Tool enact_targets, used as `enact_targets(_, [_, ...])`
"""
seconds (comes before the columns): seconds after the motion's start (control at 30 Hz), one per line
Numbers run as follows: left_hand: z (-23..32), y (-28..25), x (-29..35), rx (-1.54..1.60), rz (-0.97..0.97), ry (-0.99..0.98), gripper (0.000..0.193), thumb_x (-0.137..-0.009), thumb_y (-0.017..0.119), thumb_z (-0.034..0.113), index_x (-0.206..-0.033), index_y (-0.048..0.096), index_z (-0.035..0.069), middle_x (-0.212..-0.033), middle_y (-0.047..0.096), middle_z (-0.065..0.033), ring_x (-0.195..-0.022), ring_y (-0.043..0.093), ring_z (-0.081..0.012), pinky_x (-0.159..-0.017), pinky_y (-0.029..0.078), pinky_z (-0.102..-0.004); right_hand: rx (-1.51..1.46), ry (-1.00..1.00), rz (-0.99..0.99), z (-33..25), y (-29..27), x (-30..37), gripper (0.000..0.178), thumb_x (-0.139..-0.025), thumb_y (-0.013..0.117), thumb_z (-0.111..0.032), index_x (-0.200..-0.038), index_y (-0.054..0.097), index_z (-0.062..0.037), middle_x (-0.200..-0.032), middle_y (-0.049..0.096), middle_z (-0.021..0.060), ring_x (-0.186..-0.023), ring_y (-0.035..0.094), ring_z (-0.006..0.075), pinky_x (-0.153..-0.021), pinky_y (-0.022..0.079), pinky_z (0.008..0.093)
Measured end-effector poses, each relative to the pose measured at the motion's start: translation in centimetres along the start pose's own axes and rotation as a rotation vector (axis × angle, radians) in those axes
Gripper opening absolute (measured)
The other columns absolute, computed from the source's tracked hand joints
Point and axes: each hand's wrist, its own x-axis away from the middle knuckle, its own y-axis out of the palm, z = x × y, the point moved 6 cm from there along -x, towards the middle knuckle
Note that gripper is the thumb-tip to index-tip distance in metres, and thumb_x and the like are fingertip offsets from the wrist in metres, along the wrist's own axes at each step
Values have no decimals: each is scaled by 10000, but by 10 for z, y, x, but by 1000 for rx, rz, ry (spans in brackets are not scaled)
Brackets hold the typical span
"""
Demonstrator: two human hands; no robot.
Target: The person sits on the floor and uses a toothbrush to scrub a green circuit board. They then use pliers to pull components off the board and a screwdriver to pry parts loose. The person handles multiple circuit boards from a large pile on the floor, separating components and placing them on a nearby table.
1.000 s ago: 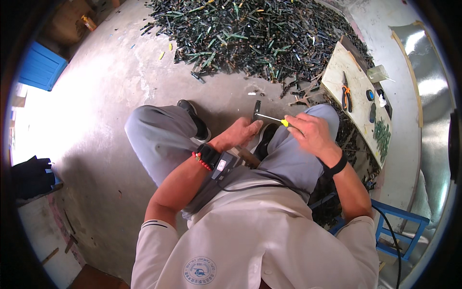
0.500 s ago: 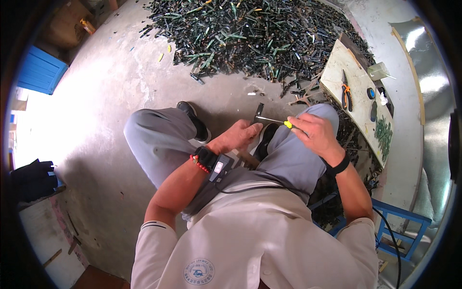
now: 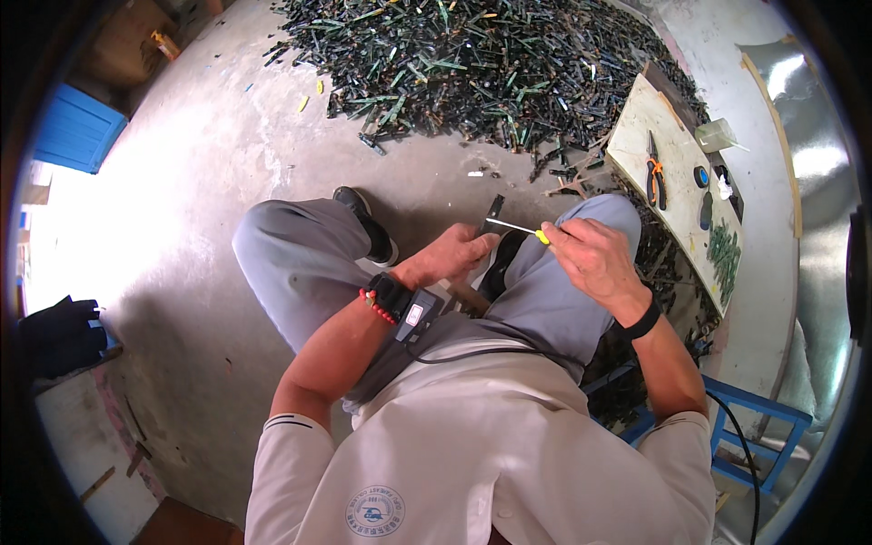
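Between my knees, my left hand is closed around a narrow black plastic piece whose far end sticks up past the fingers. My right hand grips a screwdriver with a yellow handle and a thin metal shaft. Its tip reaches left and meets the black piece just above my left thumb. What kind of part the black piece is, I cannot make out. The fingers of my left hand cover its lower end.
A large heap of dark and green strips covers the floor ahead. At right, a pale board bears orange-handled pliers, a blue-black roll, a green pile and a translucent cup. A blue metal frame stands lower right.
My right hand and wrist have shifted slightly, turning the screwdriver a little. Its tip stays at the black piece, and my left hand has barely moved.
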Motion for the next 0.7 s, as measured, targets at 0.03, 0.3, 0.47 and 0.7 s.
enact_targets(0.03, [-3,0,-1,16,2,-2,484,-976,522,408,-625,477,79,-550,426,15,-458,419,-111,-414,337,-290,0,3,-13,0,0,-1,245,-804,681,-68,-1049,687,-72,-755,530,57,-668,581,240,-566,479,363])
enact_targets(0.3, [-3,6,-1,-33,-43,42,493,-982,508,417,-630,453,76,-546,415,10,-468,430,-105,-434,365,-281,-69,66,-209,8,4,-5,293,-773,696,-75,-1066,690,-68,-779,613,97,-674,618,302,-569,483,392])
enact_targets(0.47, [0,9,2,-106,-44,115,471,-980,509,406,-671,483,52,-544,421,4,-478,466,-108,-440,380,-279,-183,93,-231,20,5,-5,290,-771,687,-92,-1060,700,-71,-783,641,115,-693,628,317,-593,493,396])
enact_targets(0.7, [4,6,5,-34,-17,49,456,-977,516,410,-697,499,52,-583,444,8,-501,450,-106,-456,362,-286,-158,112,-219,15,1,-4,285,-778,688,-87,-1060,699,-57,-780,630,126,-705,634,313,-605,497,386])
